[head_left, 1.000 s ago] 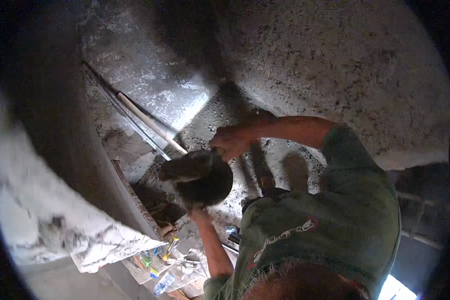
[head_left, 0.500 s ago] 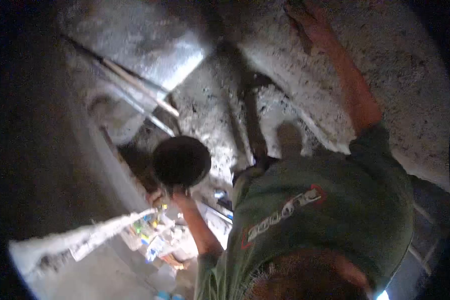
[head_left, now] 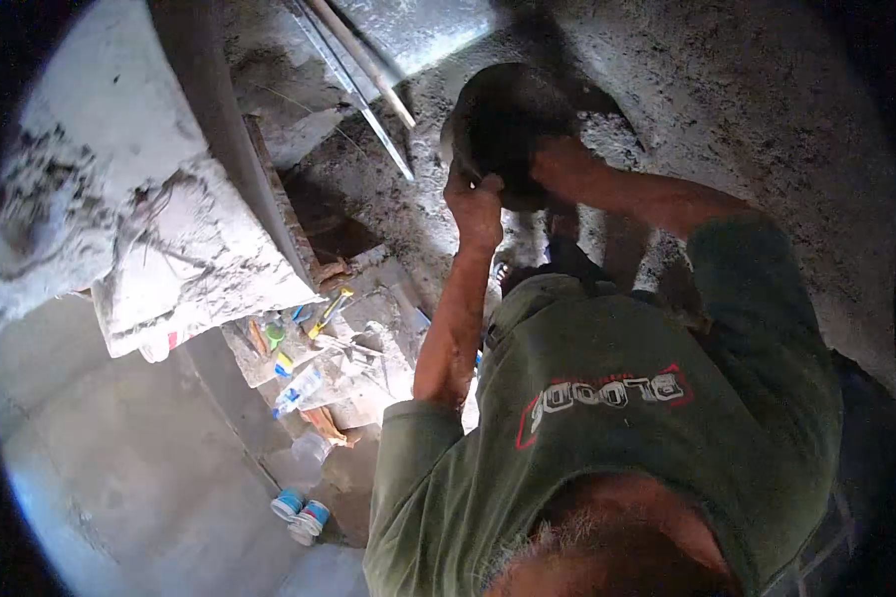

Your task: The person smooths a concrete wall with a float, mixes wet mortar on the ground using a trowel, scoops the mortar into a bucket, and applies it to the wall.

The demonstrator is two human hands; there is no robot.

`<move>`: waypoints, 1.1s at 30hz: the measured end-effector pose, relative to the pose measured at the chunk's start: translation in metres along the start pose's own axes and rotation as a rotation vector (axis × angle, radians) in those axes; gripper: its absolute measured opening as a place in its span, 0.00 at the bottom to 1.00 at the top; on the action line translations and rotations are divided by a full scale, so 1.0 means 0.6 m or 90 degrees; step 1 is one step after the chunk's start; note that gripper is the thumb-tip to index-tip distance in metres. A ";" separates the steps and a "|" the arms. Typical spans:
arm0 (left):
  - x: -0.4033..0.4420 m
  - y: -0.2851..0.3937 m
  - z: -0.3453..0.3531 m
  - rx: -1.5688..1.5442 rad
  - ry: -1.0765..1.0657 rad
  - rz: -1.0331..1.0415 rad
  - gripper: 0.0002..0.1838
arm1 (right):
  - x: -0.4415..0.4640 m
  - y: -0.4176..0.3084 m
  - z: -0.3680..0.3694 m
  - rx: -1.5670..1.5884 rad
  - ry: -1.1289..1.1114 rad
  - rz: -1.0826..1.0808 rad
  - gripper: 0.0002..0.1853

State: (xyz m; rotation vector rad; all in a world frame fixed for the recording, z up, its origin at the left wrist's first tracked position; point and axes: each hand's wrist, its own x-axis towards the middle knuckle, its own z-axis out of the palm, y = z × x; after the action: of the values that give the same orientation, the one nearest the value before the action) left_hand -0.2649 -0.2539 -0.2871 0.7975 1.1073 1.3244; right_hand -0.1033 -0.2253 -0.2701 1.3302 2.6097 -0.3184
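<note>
Head view: dark round vessel (head_left: 503, 109), curved rim, surface mostly lost in shadow, material can't be told. It sits at the 2 hands, its near side between them. Left hand (head_left: 475, 207) grasps the near-left edge, thumb up by the rim, fingers wrapped on the side. Right hand (head_left: 564, 167) is up against the vessel's right side, overlapping it; too dark to tell whether it grips or just presses.

Gritty, lumpy grey ground (head_left: 423, 234) below and left of left hand. Rough, pitted wall-like surface (head_left: 757, 119) to the right of right hand. Straight shiny bar (head_left: 354, 95) and slim pale pole (head_left: 361, 63) slant in left of the vessel, ends near it but apart.

Farther left of left hand: thick whitish ledge (head_left: 194, 249), crusted with crumbly grey lumps. Beside left forearm: yellow tool (head_left: 331, 311), clear plastic bottle (head_left: 299, 390), littered pale surface (head_left: 363, 403); beyond, 2 blue-and-white tubs (head_left: 311, 517). Right hand and wrist cover part of the vessel; green fabric shirt (head_left: 607, 448) blocks the ground behind the hands.
</note>
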 end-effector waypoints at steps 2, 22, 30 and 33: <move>0.004 0.005 -0.011 -0.007 -0.033 0.033 0.23 | -0.019 -0.016 -0.017 -0.083 -0.066 -0.076 0.10; 0.002 0.029 0.110 0.200 -0.151 0.195 0.29 | -0.079 0.183 0.088 -0.174 0.327 0.079 0.07; 0.009 -0.012 0.105 0.100 -0.161 0.100 0.29 | -0.127 0.086 -0.030 0.449 -0.071 0.233 0.19; 0.020 -0.010 0.092 0.081 -0.085 0.090 0.29 | -0.125 0.107 0.010 0.320 -0.074 0.162 0.19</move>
State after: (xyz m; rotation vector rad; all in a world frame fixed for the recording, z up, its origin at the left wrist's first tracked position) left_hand -0.2121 -0.2351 -0.2772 1.0593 1.0528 1.3064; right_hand -0.0076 -0.2482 -0.2620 1.7083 2.3098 -1.0237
